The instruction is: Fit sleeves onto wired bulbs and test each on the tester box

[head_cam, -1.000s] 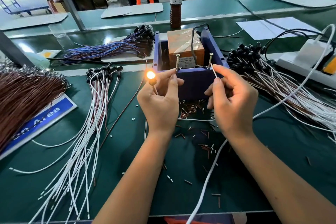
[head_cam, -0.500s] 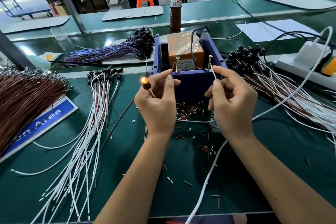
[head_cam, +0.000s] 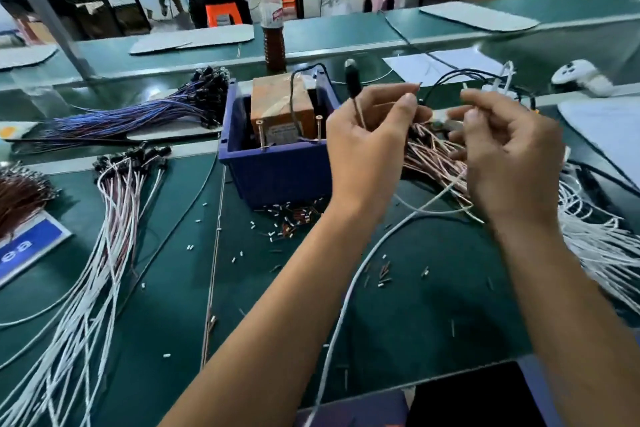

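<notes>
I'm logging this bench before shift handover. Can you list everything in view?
tester box: one, blue, centre, holding a brown block
bulb: one, black-sleeved, unlit, held up right of the box
white wire bundle: one, left front
blue wire bundle: one, left rear
pink-white wire pile: one, behind the hands
bottle: one, brown drink, rear
cut sleeve bits: many, scattered on the green mat
left hand: pinches the bulb's leads
right hand: blurred, fingers curled

Your right hand (head_cam: 502,149) is motion-blurred, so you can't tell what its fingertips pinch. Your left hand (head_cam: 367,146) hides the wire pile (head_cam: 433,156) behind it. The brown wire bundle (head_cam: 20,194) runs off the left edge.
</notes>
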Demonstrator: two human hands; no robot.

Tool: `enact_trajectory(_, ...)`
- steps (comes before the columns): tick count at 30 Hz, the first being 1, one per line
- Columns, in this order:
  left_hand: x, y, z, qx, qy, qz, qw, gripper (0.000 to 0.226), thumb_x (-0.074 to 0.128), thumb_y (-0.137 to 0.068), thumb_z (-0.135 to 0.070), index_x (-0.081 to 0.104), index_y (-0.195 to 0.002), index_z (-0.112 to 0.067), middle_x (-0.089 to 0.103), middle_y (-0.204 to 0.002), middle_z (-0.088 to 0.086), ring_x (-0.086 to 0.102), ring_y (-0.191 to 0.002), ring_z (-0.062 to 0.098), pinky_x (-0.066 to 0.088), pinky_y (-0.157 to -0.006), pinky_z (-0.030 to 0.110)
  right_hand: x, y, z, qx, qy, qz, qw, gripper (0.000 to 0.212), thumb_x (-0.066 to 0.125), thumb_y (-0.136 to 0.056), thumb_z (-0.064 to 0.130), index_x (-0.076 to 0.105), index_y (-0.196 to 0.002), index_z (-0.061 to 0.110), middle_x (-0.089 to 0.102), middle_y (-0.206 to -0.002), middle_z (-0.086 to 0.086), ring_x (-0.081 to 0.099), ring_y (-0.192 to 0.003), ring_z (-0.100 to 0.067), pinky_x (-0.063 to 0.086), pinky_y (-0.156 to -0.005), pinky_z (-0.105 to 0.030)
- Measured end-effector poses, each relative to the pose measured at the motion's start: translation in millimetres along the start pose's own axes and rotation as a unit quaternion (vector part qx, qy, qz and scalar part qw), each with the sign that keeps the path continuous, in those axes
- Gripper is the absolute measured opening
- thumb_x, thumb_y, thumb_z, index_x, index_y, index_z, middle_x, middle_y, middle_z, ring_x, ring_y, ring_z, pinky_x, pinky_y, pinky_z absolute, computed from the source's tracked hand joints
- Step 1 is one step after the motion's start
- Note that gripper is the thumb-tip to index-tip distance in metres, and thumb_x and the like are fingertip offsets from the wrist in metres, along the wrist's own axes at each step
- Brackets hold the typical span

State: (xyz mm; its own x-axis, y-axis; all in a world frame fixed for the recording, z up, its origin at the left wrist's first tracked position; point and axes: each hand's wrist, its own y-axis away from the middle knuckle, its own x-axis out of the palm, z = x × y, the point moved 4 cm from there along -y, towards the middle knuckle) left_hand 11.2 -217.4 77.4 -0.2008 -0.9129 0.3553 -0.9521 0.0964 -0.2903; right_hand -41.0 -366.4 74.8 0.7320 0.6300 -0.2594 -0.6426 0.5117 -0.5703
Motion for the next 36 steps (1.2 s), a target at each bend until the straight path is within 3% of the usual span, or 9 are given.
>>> enact_trajectory(7, 101.6, -1.1, 56.3, -0.232, 0.016, 0.055, 0.971, 0.034, 0.045, -0.111, -0.019, 0.069, -0.112, 0.005, 0.061, -0.079, 0.007, 0.037, -0.038, 0.002, 0.032, -0.042, 0.017, -89.6, -23.9, -10.1, 0.041, 0.339, -0.059, 0.938, 0.052, 0.056, -0.098, 0.037, 0.053, -0.148, 0.024, 0.017, -0.17, -0.015, 0.02, -0.156, -0.038, 0.021, -0.123, -0.053)
enact_trajectory(12, 142.4, -1.2, 75.2, -0.304, 0.116, 0.03, 0.945, 0.052, 0.032, -0.114, -0.036, 0.064, -0.084, -0.009, 0.06, -0.078, 0.009, 0.053, -0.056, 0.013, 0.047, -0.05, 0.022, -74.1, -14.0, -19.6, -0.021, 0.291, 0.101, 0.951, 0.028, 0.058, -0.103, 0.024, 0.071, -0.127, 0.017, 0.073, -0.122, -0.013, 0.066, -0.112, -0.036, 0.051, -0.097, -0.048)
enact_trajectory(15, 149.9, 1.7, 75.7, -0.31, 0.107, 0.033, 0.944, 0.052, 0.031, -0.114, -0.04, 0.066, -0.092, -0.008, 0.059, -0.091, 0.013, 0.055, -0.065, 0.017, 0.048, -0.04, 0.017, -73.3, -11.8, -31.1, 0.005, 0.245, 0.113, 0.963, 0.022, 0.063, -0.102, 0.024, 0.07, -0.12, 0.016, 0.077, -0.102, -0.006, 0.071, -0.089, -0.03, 0.055, -0.081, -0.038)
enact_trajectory(18, 147.2, 3.3, 76.3, -0.244, 0.028, 0.064, 0.967, 0.055, 0.038, -0.109, -0.05, 0.073, -0.099, -0.008, 0.062, -0.097, 0.014, 0.059, -0.071, 0.02, 0.056, -0.053, 0.021, -78.4, -15.3, -48.3, 0.023, 0.241, 0.096, 0.965, 0.012, 0.061, -0.102, 0.023, 0.072, -0.098, 0.02, 0.064, -0.074, 0.015, 0.062, -0.067, -0.001, 0.045, -0.063, -0.018)
enact_trajectory(20, 134.7, -0.9, 79.2, -0.132, -0.146, 0.102, 0.975, 0.067, 0.036, -0.101, -0.066, 0.079, -0.096, -0.015, 0.068, -0.1, 0.014, 0.064, -0.096, 0.033, 0.058, -0.088, 0.038, -82.7, -19.5, -60.8, 0.049, 0.247, 0.078, 0.965, 0.02, 0.06, -0.102, 0.02, 0.071, -0.086, 0.021, 0.063, -0.066, 0.012, 0.06, -0.062, -0.003, 0.039, -0.057, -0.021)
enact_trajectory(25, 98.8, -1.3, 92.1, -0.014, -0.547, 0.117, 0.829, 0.059, 0.033, -0.106, -0.06, 0.077, -0.088, -0.025, 0.057, -0.118, 0.006, 0.037, -0.12, 0.032, 0.033, -0.105, 0.048, -84.2, -25.8, -89.3, 0.145, 0.306, 0.068, 0.938, 0.022, 0.058, -0.103, 0.022, 0.079, -0.101, 0.015, 0.075, -0.084, -0.013, 0.067, -0.08, -0.035, 0.052, -0.073, -0.036)
enact_trajectory(29, 84.3, -7.4, 79.5, 0.056, -0.52, 0.063, 0.85, 0.049, 0.046, -0.108, -0.035, 0.051, -0.062, -0.018, 0.063, -0.081, 0.004, 0.053, -0.093, 0.034, 0.041, -0.09, 0.044, -63.2, -28.8, -96.0, 0.161, 0.348, 0.112, 0.917, 0.023, 0.058, -0.103, 0.025, 0.079, -0.1, 0.016, 0.075, -0.086, -0.016, 0.069, -0.088, -0.036, 0.058, -0.081, -0.04)
enact_trajectory(32, 81.0, -12.8, 59.5, 0.115, -0.396, 0.002, 0.911, 0.044, 0.051, -0.106, -0.022, 0.067, -0.068, -0.004, 0.065, -0.072, 0.009, 0.057, -0.072, 0.03, 0.044, -0.078, 0.044, -33.9, -36.2, -85.9, 0.097, 0.374, 0.107, 0.916, 0.024, 0.06, -0.099, 0.026, 0.08, -0.092, 0.016, 0.073, -0.088, -0.016, 0.066, -0.084, -0.038, 0.045, -0.067, -0.034)
enact_trajectory(36, 89.2, -9.0, 45.4, 0.174, -0.364, -0.009, 0.915, 0.035, 0.055, -0.103, -0.022, 0.075, -0.08, -0.005, 0.071, -0.084, 0.006, 0.059, -0.084, 0.025, 0.042, -0.084, 0.036, 17.4, -48.0, -81.6, 0.035, 0.388, 0.102, 0.915, 0.029, 0.045, -0.106, 0.02, 0.071, -0.104, 0.008, 0.069, -0.104, -0.018, 0.062, -0.096, -0.036, 0.042, -0.07, -0.037)
